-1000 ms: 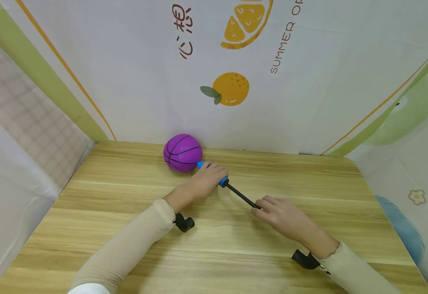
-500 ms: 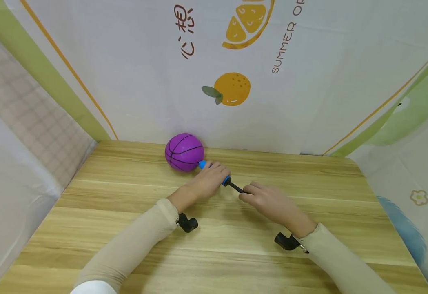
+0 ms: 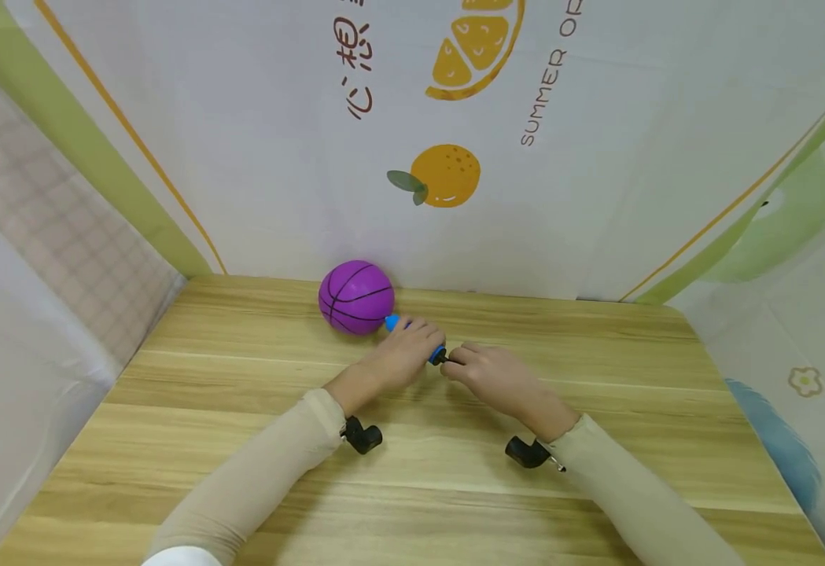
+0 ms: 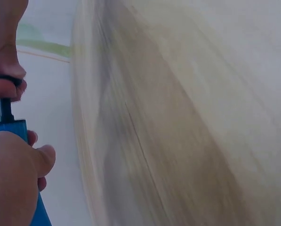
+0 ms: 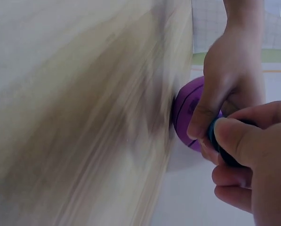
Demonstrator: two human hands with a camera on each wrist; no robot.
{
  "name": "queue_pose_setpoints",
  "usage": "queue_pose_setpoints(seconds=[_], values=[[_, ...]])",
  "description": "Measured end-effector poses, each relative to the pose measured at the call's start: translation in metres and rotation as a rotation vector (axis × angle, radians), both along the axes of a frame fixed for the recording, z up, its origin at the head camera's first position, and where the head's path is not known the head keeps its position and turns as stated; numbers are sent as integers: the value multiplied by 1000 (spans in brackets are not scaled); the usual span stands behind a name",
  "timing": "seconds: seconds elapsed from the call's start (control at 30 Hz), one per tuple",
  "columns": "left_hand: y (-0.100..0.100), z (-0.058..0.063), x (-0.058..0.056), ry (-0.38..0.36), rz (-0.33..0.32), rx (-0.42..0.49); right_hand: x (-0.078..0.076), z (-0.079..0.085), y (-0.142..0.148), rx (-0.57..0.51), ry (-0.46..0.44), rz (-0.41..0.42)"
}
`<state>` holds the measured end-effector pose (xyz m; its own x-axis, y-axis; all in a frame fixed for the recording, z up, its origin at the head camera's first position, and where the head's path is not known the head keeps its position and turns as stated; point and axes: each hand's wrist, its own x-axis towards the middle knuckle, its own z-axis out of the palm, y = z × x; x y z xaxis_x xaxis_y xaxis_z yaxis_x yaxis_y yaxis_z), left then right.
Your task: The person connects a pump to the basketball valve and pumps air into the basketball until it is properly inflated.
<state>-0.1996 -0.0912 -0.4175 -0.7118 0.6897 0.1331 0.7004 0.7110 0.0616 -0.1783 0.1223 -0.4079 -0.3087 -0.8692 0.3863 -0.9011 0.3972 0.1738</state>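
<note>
A purple ball [image 3: 356,297] with black basketball lines sits at the back of the table. Against its right side is the blue tip of a hand pump [image 3: 436,355]. My left hand [image 3: 406,350] grips the pump's blue barrel [image 4: 37,214], hiding most of it in the head view. With fingers and thumb, my right hand [image 3: 491,377] pinches the black handle [image 4: 11,80] at the other end. Only a short piece of the black rod [image 4: 5,109] shows between the two hands. Whether a needle joins pump and ball is too small to tell.
The wood-grain table [image 3: 412,503] runs up to a white printed curtain [image 3: 278,157] just behind the ball. More curtain hangs at the left and right sides. A black wrist mount [image 3: 364,436] sticks out below each hand.
My right hand has moved left and slightly up toward my left hand, pushing the pump's rod into the barrel. The left hand and the ball stay nearly in place.
</note>
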Motion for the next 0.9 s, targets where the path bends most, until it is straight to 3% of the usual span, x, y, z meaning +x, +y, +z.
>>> queue_pose_setpoints(seconds=[0.2, 0.7, 0.9], values=[[-5, 1, -1, -22, -31, -1, 6, -1, 2, 25, 29, 10], [-12, 6, -6, 0, 6, -6, 41, 9, 46, -11, 15, 42], [-11, 6, -7, -22, 8, -9, 47, 11, 52, -31, -7, 59]])
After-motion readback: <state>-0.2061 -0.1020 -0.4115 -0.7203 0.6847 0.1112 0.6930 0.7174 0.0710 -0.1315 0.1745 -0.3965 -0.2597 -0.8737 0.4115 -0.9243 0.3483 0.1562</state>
